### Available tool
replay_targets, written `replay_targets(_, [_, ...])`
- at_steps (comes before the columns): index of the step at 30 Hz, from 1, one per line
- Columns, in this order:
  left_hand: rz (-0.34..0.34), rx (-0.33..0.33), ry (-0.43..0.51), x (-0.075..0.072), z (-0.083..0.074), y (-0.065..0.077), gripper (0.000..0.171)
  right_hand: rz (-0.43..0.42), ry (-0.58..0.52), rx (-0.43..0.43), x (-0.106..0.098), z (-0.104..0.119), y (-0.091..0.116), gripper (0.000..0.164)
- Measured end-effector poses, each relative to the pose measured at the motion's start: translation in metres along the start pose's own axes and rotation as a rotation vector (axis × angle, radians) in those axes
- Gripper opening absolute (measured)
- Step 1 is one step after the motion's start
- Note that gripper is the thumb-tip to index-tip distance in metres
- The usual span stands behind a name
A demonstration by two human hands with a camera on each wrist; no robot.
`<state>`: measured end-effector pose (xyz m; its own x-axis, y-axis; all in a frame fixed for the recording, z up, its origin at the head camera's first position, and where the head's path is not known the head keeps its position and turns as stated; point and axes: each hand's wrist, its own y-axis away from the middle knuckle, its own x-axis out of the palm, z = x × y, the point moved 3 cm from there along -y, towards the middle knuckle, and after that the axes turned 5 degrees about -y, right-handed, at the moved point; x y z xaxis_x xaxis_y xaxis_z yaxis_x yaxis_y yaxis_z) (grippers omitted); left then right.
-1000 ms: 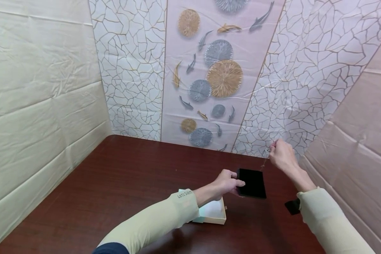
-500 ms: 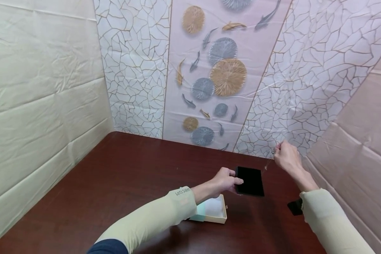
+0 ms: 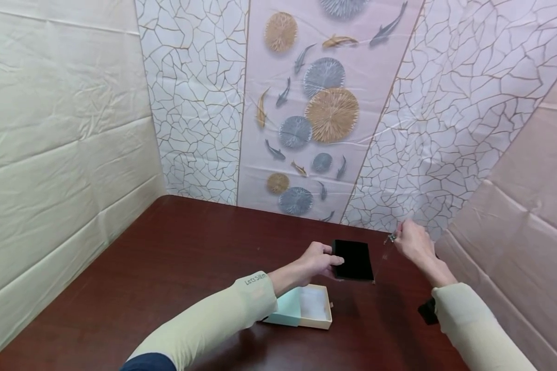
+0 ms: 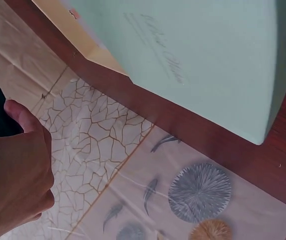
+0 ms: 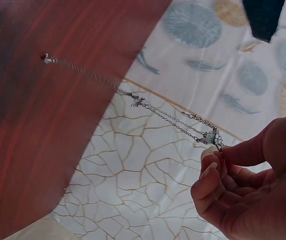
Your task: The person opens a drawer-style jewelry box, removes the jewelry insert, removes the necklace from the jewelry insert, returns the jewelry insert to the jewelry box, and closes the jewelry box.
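My left hand (image 3: 316,263) pinches a flat black foam pad (image 3: 356,260) by its left edge, thumb on top, above the table. Only part of the pad (image 4: 1,114) shows in the left wrist view. To the right, my right hand (image 3: 415,241) holds a fine silver-coloured jewellery chain (image 5: 173,119) between thumb and fingertip. Small charms, one like a butterfly (image 5: 212,137), are on the chain, which hangs free with its end near the pad's right corner. Below my left wrist lies a mint-green box sleeve (image 3: 285,308) with its cream drawer (image 3: 316,304) pulled partly out.
The dark red-brown table (image 3: 204,247) reaches back to a patterned wall covering (image 3: 297,129). Pale cloth walls (image 3: 65,144) stand at both sides. A small black object (image 3: 428,311) shows beside my right sleeve (image 3: 473,319).
My left hand has moved a little left with the pad. My right hand has come lower with the chain. More of the box is visible.
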<state>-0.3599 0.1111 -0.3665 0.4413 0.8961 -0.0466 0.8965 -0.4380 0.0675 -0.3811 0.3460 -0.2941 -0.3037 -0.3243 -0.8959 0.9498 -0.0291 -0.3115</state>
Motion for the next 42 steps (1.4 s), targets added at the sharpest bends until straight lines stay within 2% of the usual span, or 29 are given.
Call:
replay_targets(6, [-0.004,-0.007,0.004,-0.004,0.000,-0.001,0.016,0.041,0.014,0.006,0.013,-0.008,0.000,0.016])
replay_targets(13, [0.005,-0.007,-0.010,-0.005,0.001,-0.003,0.016,0.131,0.020,0.070,0.027,-0.016,0.003,0.025])
replay_targets(16, [-0.001,-0.011,-0.006,-0.007,0.003,-0.002,0.017,0.158,0.035,0.083,0.035,-0.018,0.003,0.024])
replay_targets(21, [-0.006,-0.011,0.011,-0.008,0.005,-0.001,0.018,0.170,0.050,0.100,0.049,-0.022,0.006,0.012])
replay_targets(27, [0.006,-0.005,0.002,-0.006,0.006,-0.002,0.017,0.207,0.050,0.112,0.068,-0.026,0.010,0.030])
replay_targets(33, [0.018,-0.007,0.004,-0.004,0.007,-0.003,0.017,0.230,0.042,0.096,0.078,-0.028,0.013,0.027])
replay_targets(42, [0.002,-0.008,0.008,-0.003,0.005,-0.001,0.018,0.245,0.060,0.131,0.088,-0.034,0.014,0.037])
